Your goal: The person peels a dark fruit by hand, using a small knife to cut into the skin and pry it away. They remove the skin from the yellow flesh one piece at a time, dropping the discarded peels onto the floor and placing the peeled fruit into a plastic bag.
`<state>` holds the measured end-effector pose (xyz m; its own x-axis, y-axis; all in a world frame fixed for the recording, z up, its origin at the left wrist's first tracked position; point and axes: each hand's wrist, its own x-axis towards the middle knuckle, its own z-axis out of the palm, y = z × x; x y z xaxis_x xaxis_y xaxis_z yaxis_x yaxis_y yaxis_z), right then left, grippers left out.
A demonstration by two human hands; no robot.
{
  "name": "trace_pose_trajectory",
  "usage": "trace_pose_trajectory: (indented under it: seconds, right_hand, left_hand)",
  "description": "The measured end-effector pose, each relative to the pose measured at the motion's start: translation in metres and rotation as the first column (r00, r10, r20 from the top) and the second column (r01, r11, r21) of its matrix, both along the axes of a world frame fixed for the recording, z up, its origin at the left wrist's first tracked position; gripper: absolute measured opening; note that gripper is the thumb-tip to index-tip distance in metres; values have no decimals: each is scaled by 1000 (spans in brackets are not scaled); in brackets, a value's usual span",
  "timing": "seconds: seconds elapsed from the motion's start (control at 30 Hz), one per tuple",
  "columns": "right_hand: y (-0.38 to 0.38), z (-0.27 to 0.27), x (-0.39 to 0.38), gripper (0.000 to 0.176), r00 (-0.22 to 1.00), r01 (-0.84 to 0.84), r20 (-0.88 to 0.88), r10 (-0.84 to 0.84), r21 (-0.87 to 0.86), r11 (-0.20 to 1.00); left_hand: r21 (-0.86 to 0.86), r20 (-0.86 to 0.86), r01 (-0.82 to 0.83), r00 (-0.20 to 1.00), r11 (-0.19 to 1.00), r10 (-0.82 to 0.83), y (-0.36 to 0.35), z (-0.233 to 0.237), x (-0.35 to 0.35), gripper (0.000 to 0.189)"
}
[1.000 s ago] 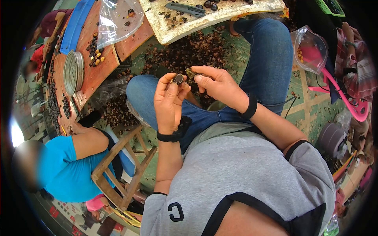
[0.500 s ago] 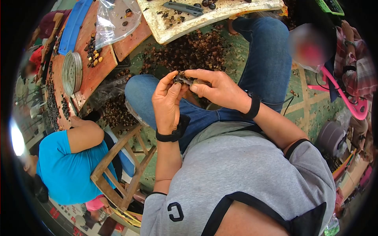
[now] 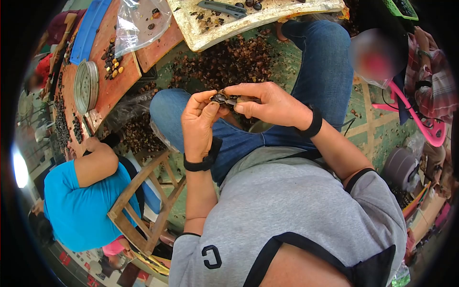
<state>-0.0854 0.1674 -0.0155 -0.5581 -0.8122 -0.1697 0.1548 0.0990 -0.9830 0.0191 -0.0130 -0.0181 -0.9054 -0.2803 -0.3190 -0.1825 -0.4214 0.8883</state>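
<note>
Over my lap, my left hand pinches a small dark nut between thumb and fingertips. My right hand is closed on a slim dark tool that looks like a small knife; its handle is mostly covered by my fingers. The tip of the tool meets the nut. Beyond my hands, a grey utility knife lies on a stained pale tray, beside several dark nuts and bits of shell.
Shell pieces cover the floor ahead. A red-brown table at left holds a round metal lid, a plastic bag, a blue tray and nuts. A person in a blue shirt sits by a wooden chair. Another person's checked sleeve is at right.
My hands shift slightly, and the nut is turned so more of its dark, shiny surface shows. At left, the arm of the person in blue reaches a little further towards the table.
</note>
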Motion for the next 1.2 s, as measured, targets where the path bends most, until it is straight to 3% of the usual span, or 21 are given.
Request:
trace_pose_trajectory:
  seconds: [0.07,0.23,0.3,0.43,0.5,0.53,0.6,0.7,0.73,0.8,0.83,0.93,0.97,1.03,1.2]
  right_hand:
    - [2,0,-1,40,999,-14,36,14,-2,1000]
    - [1,-6,1,39,998,-1,55,2,-22,1000]
    - [2,-3,1,39,980,-19,195,29,-57,998]
    - [-1,-4,4,37,972,-1,234,28,-112,994]
    - [-5,1,8,37,922,88,386,-37,-116,989]
    - [-7,3,9,37,922,90,385,-39,-116,989]
    - [-9,6,11,36,889,206,401,-223,85,975]
    - [-6,-5,14,46,904,231,360,-231,45,972]
    - [-8,-12,16,46,904,230,361,-230,44,972]
    - [-14,-17,18,43,941,310,-127,-313,-48,950]
    - [-13,-13,17,43,941,310,-126,-314,-48,949]
    - [-8,9,9,25,957,165,-273,-98,237,957]
    - [-8,6,9,25,957,165,-272,-98,236,957]
    - [-9,0,9,20,871,254,-486,-74,316,914]
    - [-9,6,7,19,872,254,-485,-69,327,910]
  left_hand:
    - [-63,-5,59,998,996,-60,-2,-1,1,24]
    - [-31,-18,32,999,999,-32,1,-3,2,23]
    - [1,-26,26,999,1000,-26,-1,-3,3,24]
    - [-82,-61,70,995,994,-75,-3,1,4,25]
    - [-103,-83,69,994,992,-77,-1,4,1,26]
    - [-50,-108,56,992,997,-61,1,6,0,27]
    - [4,-133,46,990,999,-45,4,7,-2,28]
    - [-2,-131,-21,991,1000,21,5,2,-5,29]
    - [65,-111,-86,989,994,93,6,1,-7,28]
    - [131,-85,-150,983,980,162,7,-1,-7,27]
    - [181,-59,-178,980,967,191,7,-2,-7,25]
    - [247,-23,-200,977,948,212,6,-6,-4,24]
    - [265,-16,-194,978,944,206,5,-6,-3,24]
    - [254,-29,-200,976,946,214,8,-4,-4,25]
    - [315,-27,-194,977,929,213,10,-6,-4,27]
